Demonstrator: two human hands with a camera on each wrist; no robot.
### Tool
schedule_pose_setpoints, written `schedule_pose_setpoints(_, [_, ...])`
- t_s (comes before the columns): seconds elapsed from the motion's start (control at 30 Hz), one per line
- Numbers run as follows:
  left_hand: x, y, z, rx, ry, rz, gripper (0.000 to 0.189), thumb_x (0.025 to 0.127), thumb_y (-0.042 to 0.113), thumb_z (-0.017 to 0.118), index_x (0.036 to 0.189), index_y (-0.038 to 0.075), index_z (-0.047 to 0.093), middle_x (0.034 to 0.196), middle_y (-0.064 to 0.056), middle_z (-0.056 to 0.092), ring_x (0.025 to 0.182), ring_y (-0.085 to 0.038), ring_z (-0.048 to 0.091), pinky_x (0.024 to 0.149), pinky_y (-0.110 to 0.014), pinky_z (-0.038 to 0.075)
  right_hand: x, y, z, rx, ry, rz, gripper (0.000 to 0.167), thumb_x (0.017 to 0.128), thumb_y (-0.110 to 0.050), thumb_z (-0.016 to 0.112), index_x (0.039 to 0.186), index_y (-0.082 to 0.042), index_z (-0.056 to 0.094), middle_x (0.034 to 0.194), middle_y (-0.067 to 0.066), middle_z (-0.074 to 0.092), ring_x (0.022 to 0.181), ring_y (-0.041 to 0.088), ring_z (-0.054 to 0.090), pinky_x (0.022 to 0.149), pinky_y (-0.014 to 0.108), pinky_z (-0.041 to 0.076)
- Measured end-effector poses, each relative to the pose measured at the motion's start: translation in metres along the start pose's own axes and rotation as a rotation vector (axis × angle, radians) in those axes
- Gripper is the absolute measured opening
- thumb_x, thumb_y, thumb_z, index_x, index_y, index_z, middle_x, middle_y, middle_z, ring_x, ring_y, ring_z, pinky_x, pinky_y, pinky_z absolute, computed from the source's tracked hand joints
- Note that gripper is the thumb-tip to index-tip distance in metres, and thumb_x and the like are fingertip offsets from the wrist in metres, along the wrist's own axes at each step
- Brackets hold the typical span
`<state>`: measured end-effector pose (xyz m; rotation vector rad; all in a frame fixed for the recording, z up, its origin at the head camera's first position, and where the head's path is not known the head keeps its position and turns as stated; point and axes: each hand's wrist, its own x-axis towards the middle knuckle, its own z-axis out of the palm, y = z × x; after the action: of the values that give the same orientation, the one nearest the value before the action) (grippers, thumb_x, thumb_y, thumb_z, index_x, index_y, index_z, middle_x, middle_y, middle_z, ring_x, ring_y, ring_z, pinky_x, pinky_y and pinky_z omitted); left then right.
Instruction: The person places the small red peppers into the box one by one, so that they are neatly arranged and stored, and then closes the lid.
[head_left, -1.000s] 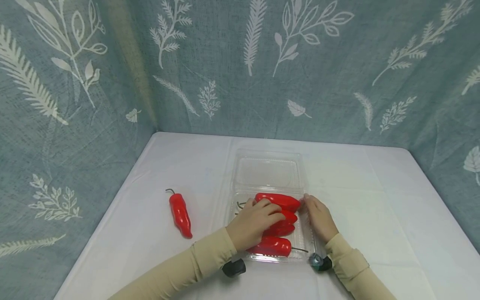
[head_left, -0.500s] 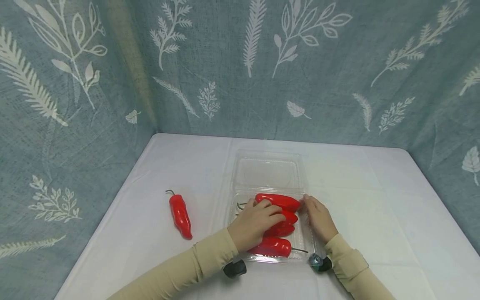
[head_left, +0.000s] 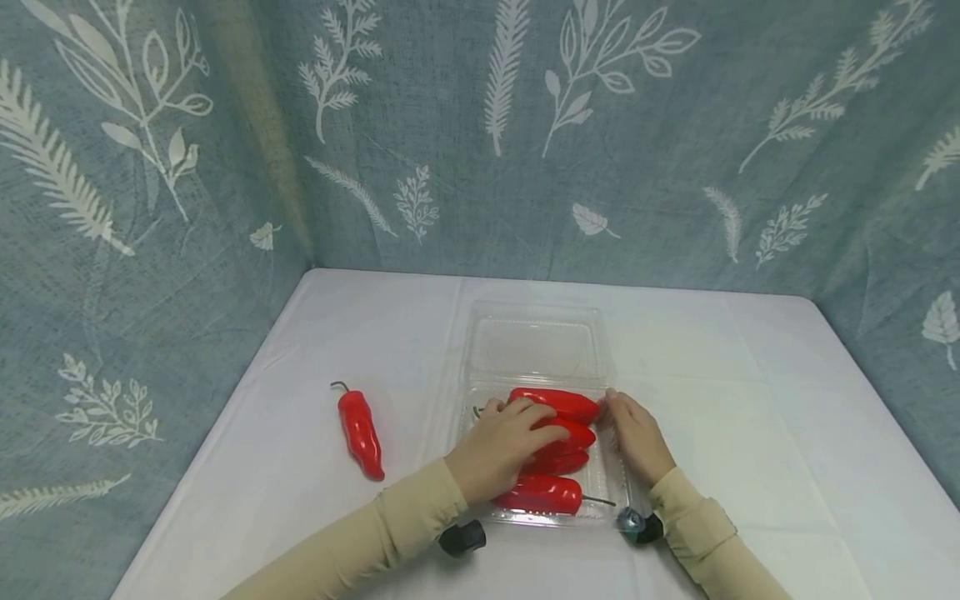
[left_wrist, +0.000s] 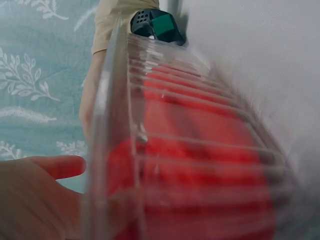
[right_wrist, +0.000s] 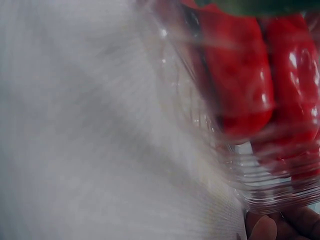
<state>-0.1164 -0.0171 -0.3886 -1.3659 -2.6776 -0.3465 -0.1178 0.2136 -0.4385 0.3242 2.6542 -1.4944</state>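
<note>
A hinged clear plastic box [head_left: 538, 367] lies with its lid folded back in the head view, several red peppers [head_left: 551, 493] inside its base. Over these peppers rests my left hand [head_left: 498, 450], fingers spread and lightly bent, fingertips at the middle peppers. From the left wrist, the thumb [left_wrist: 65, 166] stands out straight and peppers [left_wrist: 195, 145] show through the ribbed wall. My right hand [head_left: 637, 433] lies along the box's right side with its fingers extended. Its fingertips [right_wrist: 263, 229] are at the box's corner in the right wrist view.
One more red pepper [head_left: 361, 433] with a curled stem lies on the white tablecloth [head_left: 697, 358], left of the box. Dark wrist cameras [head_left: 462, 538] sit under both sleeves. A leaf-patterned green-blue curtain [head_left: 450, 108] stands behind the table.
My left hand has shifted slightly left and back from the peppers, its fingers a little more apart from them. The right hand, box and loose pepper stay as they were.
</note>
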Motion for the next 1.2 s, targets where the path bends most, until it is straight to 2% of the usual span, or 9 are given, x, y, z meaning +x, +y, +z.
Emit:
schedule_pose_setpoints(0.17, [-0.008,-0.006,-0.005,-0.066,0.021,-0.035,0.051,0.076,0.023,0.08,0.122,0.027,0.059,0.123,0.002,0.058,0.116,-0.015,0.051,0.088,-0.039,0.045,0.0,-0.001,0.0,-0.007,-0.006,0.004,0.055,0.102,-0.049,0.029,0.109,-0.005,0.061,0.102,0.013,0.064,0.071,0.017,0.051,0.062,0.027,0.045])
schedule_pose_setpoints(0.33, [-0.021,-0.016,-0.014,-0.152,0.075,-0.109,0.046,0.081,0.027,0.076,0.123,0.023,0.06,0.122,0.0,0.059,0.116,-0.017,0.051,0.088,-0.037,0.045,-0.001,-0.001,0.0,-0.007,-0.003,-0.002,0.055,0.102,-0.049,0.029,0.109,-0.004,0.061,0.102,0.013,0.064,0.071,0.017,0.051,0.062,0.028,0.045])
schedule_pose_setpoints(0.57, [-0.049,-0.036,-0.031,-0.201,0.133,-0.276,0.04,0.085,0.027,0.071,0.124,0.023,0.062,0.123,-0.003,0.058,0.118,-0.022,0.051,0.09,-0.042,0.046,-0.001,0.0,0.0,-0.003,-0.006,0.0,0.056,0.102,-0.049,0.029,0.111,-0.004,0.061,0.102,0.014,0.064,0.072,0.017,0.052,0.062,0.028,0.046])
schedule_pose_setpoints(0.77, [-0.072,-0.058,-0.035,-0.129,0.264,-0.4,0.034,0.087,0.022,0.069,0.119,0.015,0.064,0.116,-0.008,0.06,0.11,-0.027,0.054,0.086,-0.045,0.047,-0.001,-0.001,-0.001,-0.003,-0.005,-0.004,0.055,0.102,-0.049,0.029,0.11,-0.005,0.061,0.102,0.013,0.064,0.072,0.017,0.052,0.062,0.028,0.046])
schedule_pose_setpoints(0.9, [-0.087,-0.068,-0.035,-0.136,0.359,-0.518,0.034,0.086,0.017,0.07,0.117,0.005,0.063,0.111,-0.017,0.059,0.102,-0.035,0.056,0.086,-0.05,0.045,-0.002,-0.002,-0.001,-0.011,-0.005,-0.002,0.055,0.102,-0.05,0.029,0.11,-0.005,0.06,0.101,0.012,0.063,0.07,0.017,0.051,0.061,0.028,0.045])
schedule_pose_setpoints(1.0, [-0.096,-0.074,-0.035,-0.146,0.404,-0.606,0.037,0.084,0.015,0.072,0.117,0.001,0.062,0.11,-0.023,0.057,0.1,-0.041,0.054,0.086,-0.052,0.045,-0.003,-0.003,0.0,-0.013,-0.004,-0.006,0.055,0.102,-0.05,0.029,0.109,-0.005,0.06,0.102,0.012,0.063,0.069,0.016,0.05,0.061,0.027,0.045])
schedule_pose_setpoints(1.1, [-0.104,-0.078,-0.034,-0.149,0.413,-0.682,0.04,0.083,0.014,0.073,0.118,-0.001,0.061,0.112,-0.026,0.054,0.101,-0.044,0.05,0.083,-0.051,0.045,-0.002,-0.003,0.0,-0.016,-0.003,-0.008,0.056,0.102,-0.05,0.028,0.109,-0.005,0.06,0.101,0.012,0.063,0.068,0.016,0.05,0.06,0.027,0.045])
schedule_pose_setpoints(1.2, [-0.109,-0.081,-0.034,-0.163,0.37,-0.757,0.045,0.083,0.018,0.072,0.122,-0.001,0.058,0.116,-0.027,0.051,0.105,-0.044,0.046,0.079,-0.053,0.046,-0.002,-0.003,0.001,-0.015,0.003,-0.008,0.056,0.102,-0.05,0.028,0.108,-0.005,0.061,0.1,0.013,0.063,0.067,0.016,0.05,0.06,0.028,0.045])
